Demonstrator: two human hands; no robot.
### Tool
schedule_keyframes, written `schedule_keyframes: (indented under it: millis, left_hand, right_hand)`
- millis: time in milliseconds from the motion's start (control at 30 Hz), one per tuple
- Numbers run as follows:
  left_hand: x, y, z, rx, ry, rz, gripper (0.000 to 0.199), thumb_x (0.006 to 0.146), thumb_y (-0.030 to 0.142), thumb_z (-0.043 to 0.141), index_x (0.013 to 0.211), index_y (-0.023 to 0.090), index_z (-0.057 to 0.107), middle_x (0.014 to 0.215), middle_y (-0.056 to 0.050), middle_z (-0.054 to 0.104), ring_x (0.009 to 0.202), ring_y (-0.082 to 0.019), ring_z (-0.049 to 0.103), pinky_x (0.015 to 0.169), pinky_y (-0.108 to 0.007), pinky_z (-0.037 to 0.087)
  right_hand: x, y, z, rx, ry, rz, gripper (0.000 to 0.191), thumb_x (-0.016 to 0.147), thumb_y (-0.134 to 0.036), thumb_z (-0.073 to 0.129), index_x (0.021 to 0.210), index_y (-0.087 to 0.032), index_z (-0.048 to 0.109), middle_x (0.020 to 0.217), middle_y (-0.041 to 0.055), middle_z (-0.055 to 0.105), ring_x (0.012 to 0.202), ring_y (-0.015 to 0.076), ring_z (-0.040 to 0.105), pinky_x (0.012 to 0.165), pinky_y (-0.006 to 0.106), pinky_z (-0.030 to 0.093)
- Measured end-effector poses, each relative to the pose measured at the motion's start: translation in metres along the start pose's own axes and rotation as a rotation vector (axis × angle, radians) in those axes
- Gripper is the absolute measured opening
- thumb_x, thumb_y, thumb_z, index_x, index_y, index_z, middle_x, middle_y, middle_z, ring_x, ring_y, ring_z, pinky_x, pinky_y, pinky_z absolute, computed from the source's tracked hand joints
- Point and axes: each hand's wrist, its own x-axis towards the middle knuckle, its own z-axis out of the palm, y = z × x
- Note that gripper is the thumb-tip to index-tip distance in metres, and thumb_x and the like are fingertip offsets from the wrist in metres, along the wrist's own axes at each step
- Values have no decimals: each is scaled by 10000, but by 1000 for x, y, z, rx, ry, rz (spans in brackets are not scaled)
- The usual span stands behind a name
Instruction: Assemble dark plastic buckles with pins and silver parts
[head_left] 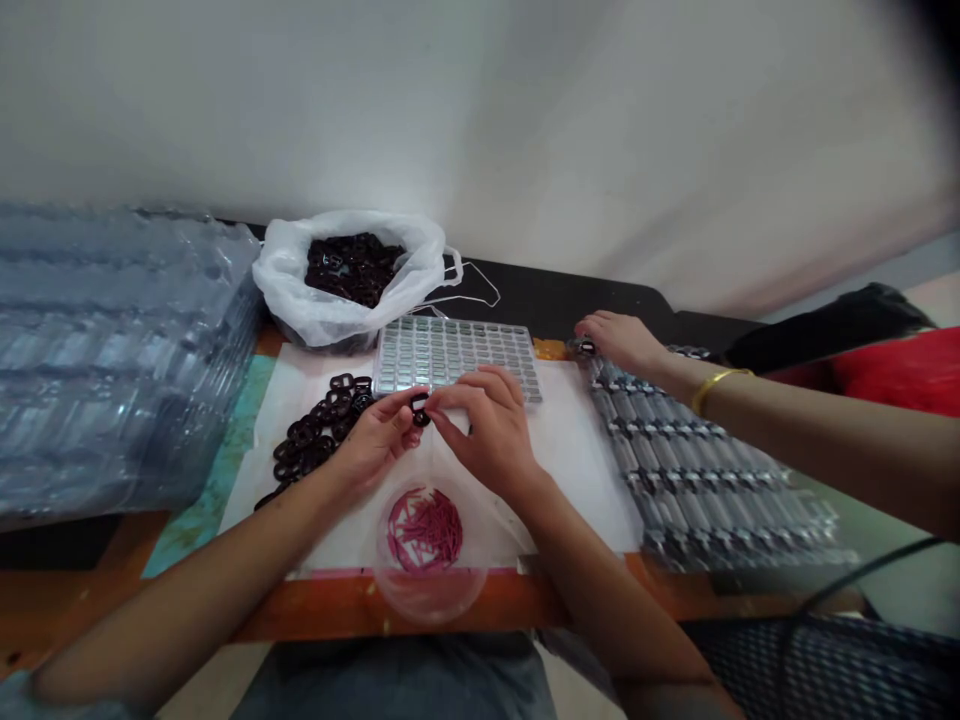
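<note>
A small dark plastic frame (pixel 420 408) with a pale opening is held up in front of the clear tray (pixel 534 385). My left hand (pixel 373 440) pinches it from the left. From the right, the thumb and fingertips of my right hand (pixel 491 432) close on its edge; whether they also hold a smaller part is hidden. Left of my left hand lies a loose pile of similar dark frames (pixel 307 440). Below both hands stands a clear round tub (pixel 427 600) with thin magenta sticks (pixel 426 530) in it. The tray has rows of small compartments holding shiny pieces.
A white plastic bag (pixel 281 300) of dark frames stands at the back. Wrapped clear plastic trays (pixel 112 370) are stacked left. At right, a co-worker's hand (pixel 622 340), with a gold bracelet (pixel 709 388) on the wrist, reaches over more clear trays (pixel 705 470). White paper (pixel 585 470) covers the table.
</note>
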Motion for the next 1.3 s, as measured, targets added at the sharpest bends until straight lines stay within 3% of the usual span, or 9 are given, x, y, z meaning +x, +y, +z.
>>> schedule_keyframes:
  millis: [333,1300]
  left_hand:
    - [0,-3,-2,23,9,15,500,525,373,965,962,200,792,880,-40,725,643,-76,571,592,-178,441]
    - [0,-2,1,34,15,28,497,536,372,961,962,190,783,853,-33,718,618,-76,565,591,-188,450]
  right_hand:
    - [2,0,-2,-18,-59,-46,218,873,-102,612,875,-256,458,797,-48,734,786,168,614,980,353,448]
    - [0,-4,-4,-129,-65,-27,157,882,-120,593,823,-250,529,702,-63,665,773,145,605,1028,332,405]
